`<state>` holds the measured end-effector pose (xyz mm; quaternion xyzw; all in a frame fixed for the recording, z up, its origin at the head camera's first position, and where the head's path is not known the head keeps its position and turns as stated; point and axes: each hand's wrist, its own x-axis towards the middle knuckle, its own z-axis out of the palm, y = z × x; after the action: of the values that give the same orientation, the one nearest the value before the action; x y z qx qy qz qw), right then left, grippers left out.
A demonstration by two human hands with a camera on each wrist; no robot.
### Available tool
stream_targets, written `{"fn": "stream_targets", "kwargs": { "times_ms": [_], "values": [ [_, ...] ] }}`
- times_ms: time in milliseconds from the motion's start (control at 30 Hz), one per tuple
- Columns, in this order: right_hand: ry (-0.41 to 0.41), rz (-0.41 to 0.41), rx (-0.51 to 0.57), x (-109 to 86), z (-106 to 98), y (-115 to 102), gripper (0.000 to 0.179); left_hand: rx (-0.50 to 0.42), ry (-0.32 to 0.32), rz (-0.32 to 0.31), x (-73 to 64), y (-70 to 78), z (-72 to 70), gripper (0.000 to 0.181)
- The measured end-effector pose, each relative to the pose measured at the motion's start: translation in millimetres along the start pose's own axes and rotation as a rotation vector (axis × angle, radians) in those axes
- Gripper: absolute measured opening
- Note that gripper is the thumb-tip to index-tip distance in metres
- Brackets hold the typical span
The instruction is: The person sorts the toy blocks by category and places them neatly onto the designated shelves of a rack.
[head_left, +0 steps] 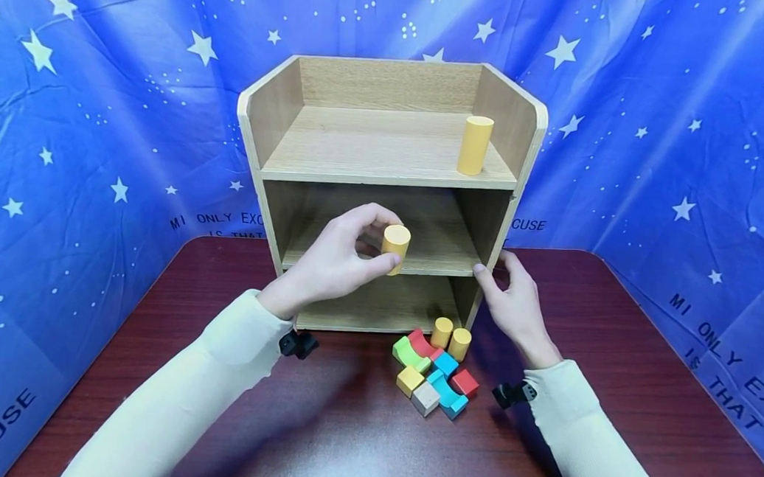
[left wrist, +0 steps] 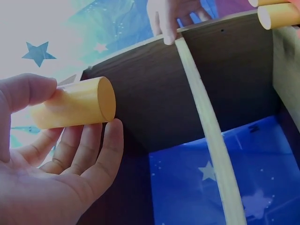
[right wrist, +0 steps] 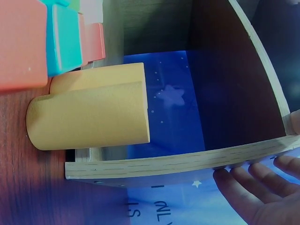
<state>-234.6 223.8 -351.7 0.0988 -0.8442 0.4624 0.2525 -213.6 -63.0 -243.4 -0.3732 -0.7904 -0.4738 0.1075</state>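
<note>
My left hand (head_left: 337, 257) holds a yellow wooden cylinder block (head_left: 396, 250) between thumb and fingers, in front of the middle level of a wooden shelf unit (head_left: 369, 141). In the left wrist view the cylinder (left wrist: 75, 105) lies across the fingers, with the thumb on top. My right hand (head_left: 516, 303) grips the unit's right side panel, thumb at the front edge by the middle board and fingers on the outer face. In the right wrist view, fingers (right wrist: 253, 183) touch that panel's outside. Another yellow cylinder (head_left: 475, 147) stands on the top level, near its right front.
Before the unit's lower right corner, two yellow cylinders (head_left: 459, 344) stand beside a cluster of blocks: a green arch (head_left: 409, 353), a blue arch (head_left: 447, 396), a red block (head_left: 465, 382), a yellow block (head_left: 410, 380) and a pale one (head_left: 425, 399). A starry blue curtain (head_left: 96, 137) surrounds the table (head_left: 354, 451).
</note>
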Motion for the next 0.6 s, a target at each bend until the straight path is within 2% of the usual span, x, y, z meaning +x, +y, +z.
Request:
{"fn": "stream_targets", "kwargs": {
  "times_ms": [600],
  "values": [
    [-0.002,0.002,-0.038,-0.5,0,-1,0.043,0.051,-0.012,0.062,24.8,30.1,-14.6,0.032]
  ]
}}
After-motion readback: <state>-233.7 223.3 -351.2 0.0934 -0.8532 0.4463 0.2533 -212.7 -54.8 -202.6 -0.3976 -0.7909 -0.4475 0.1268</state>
